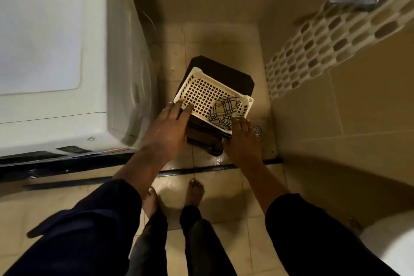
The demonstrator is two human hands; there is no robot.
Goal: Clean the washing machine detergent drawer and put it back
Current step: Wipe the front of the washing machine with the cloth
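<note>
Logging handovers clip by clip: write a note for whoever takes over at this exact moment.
Hands: left hand open, fingers on the near-left corner of the white basket; right hand open, at its near-right rim.
Things: the basket sits on a dark stool beside the washing machine, with a checked cloth inside.
No detergent drawer in view.
Left: cleaning and refitting, neither shown done.
</note>
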